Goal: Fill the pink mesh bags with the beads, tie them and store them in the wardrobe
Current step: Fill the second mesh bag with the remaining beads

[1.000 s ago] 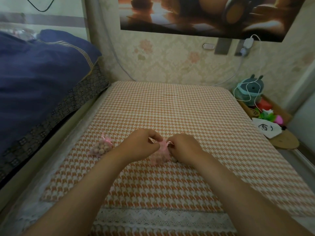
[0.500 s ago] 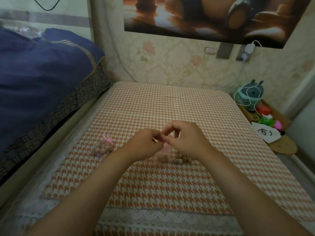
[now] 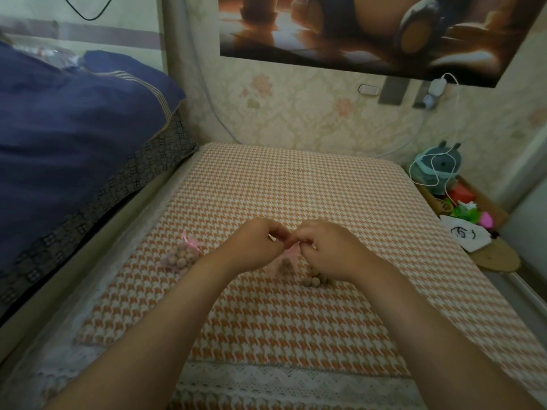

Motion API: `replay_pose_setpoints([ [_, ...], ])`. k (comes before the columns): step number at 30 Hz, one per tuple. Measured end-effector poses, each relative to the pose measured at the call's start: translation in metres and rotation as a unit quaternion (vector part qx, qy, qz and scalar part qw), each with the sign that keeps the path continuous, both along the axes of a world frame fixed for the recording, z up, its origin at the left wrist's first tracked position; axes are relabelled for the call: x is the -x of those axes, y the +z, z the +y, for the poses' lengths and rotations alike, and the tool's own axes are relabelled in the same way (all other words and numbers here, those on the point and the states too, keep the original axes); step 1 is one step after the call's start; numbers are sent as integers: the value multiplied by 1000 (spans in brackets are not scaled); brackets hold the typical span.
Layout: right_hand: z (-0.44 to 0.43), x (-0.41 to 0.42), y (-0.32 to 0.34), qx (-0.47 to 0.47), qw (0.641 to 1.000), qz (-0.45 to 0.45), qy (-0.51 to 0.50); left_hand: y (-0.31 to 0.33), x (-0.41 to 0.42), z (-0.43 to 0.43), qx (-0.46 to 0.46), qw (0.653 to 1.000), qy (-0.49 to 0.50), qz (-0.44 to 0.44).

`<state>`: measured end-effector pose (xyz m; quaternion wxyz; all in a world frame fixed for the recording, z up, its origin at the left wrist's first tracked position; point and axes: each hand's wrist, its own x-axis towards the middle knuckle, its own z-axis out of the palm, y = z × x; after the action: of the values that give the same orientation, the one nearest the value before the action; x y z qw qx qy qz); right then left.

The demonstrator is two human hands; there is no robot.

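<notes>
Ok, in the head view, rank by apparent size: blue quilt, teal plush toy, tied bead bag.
blue quilt
teal plush toy
tied bead bag
The last two look close; the toy sits farther back.

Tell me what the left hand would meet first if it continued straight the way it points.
Probably the right hand: the left hand points toward it, fingers almost touching. Only the top of the pink mesh bag, which both seem to pinch, may lie between.

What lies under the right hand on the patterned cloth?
Loose beads lie on the cloth below the right hand, beside the pink mesh bag. The hand hides any others.
</notes>
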<state>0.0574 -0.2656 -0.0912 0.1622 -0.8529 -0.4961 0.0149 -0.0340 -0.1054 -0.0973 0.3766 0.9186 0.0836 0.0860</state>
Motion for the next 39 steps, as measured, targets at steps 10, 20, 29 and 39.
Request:
replay_pose_setpoints([
  [10,-10,-17,-1,-7,997,15,-77,-6,-13,-12,-106,974,23,-198],
  [20,-14,-21,-7,-31,994,38,-102,-39,-10,-35,-121,987,-100,42],
  [29,-12,-21,-8,-58,989,32,-132,-35,-16,-42,-153,983,-91,55],
  [39,-6,-19,-7,-85,977,53,-190,-3,-14,-18,-97,986,86,-103],
])
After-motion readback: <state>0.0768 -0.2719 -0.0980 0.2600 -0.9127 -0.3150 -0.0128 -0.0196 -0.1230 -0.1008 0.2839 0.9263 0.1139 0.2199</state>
